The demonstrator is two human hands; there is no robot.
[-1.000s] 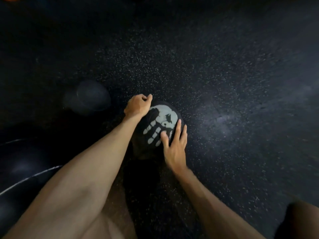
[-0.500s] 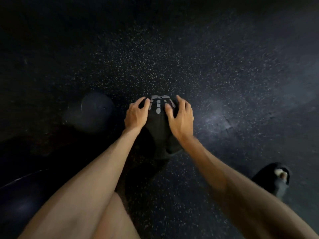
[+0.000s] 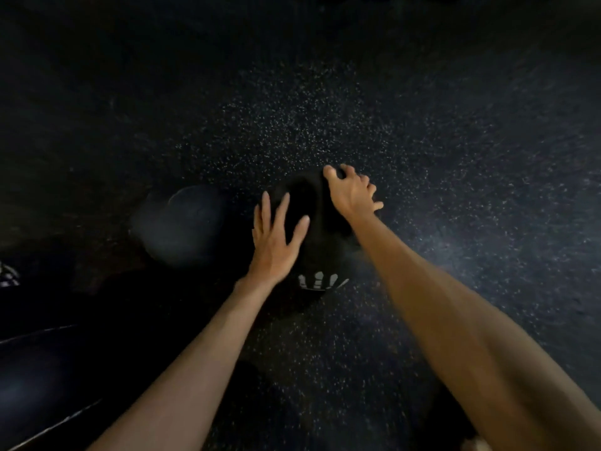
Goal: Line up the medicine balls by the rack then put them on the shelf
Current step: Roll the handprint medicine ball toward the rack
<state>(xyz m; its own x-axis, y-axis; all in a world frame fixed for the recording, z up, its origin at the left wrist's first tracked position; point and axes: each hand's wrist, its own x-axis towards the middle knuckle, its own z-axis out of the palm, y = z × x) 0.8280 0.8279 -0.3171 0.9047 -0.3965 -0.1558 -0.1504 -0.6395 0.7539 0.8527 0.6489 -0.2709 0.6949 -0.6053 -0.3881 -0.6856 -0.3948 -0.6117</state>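
A black medicine ball point(image 3: 312, 229) with a white handprint logo point(image 3: 322, 281) rests on the dark speckled floor, the logo turned toward me at its near lower side. My left hand point(image 3: 276, 239) lies flat on the ball's left top, fingers spread. My right hand point(image 3: 353, 193) curls over the ball's far right top, fingertips hooked on its surface. A second dark medicine ball point(image 3: 185, 222) sits on the floor just left of it, a small gap between the two.
A large dark ball or rounded object with white lines point(image 3: 35, 379) fills the lower left corner. Black rubber floor point(image 3: 455, 157) stretches ahead and to the right. No rack or shelf is in view.
The ball has rolled toward me: the handprint logo went from its far top to its near lower side. My left hand opened flat and my right hand moved to the far side.
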